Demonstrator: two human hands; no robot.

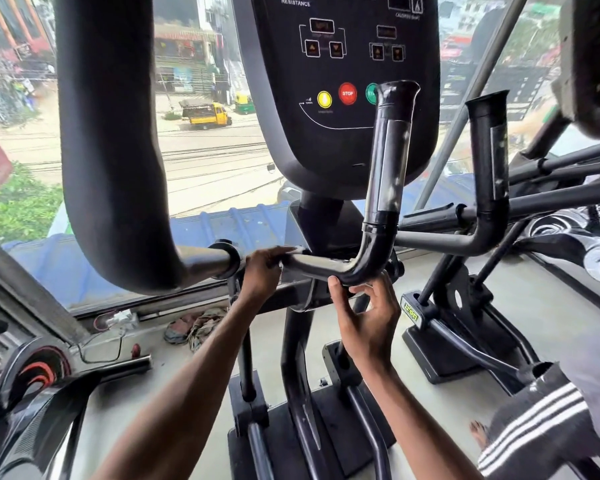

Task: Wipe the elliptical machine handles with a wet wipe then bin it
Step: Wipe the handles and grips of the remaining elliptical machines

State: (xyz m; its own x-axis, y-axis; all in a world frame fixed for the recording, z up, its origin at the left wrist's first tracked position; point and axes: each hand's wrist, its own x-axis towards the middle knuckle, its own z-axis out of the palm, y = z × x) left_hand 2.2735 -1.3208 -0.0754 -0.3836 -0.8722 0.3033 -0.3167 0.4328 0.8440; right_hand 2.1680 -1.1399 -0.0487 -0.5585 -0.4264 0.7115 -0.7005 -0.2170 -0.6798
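Observation:
The elliptical's fixed handle (326,265) runs level below the console (343,81), then bends up into a worn grip (390,150). My left hand (262,271) wraps over the level part of this bar. A small whitish piece, the wet wipe (297,251), shows at its fingertips. My right hand (368,313) is under the bend, thumb tip and fingertips touching the underside, fingers loosely curled with nothing in them. No bin is in view.
A thick padded moving arm (111,133) hangs at the left, close to my left hand. A second elliptical's handle (489,150) stands to the right. A person in striped trousers (534,420) is at the bottom right. Rags (194,327) lie by the window.

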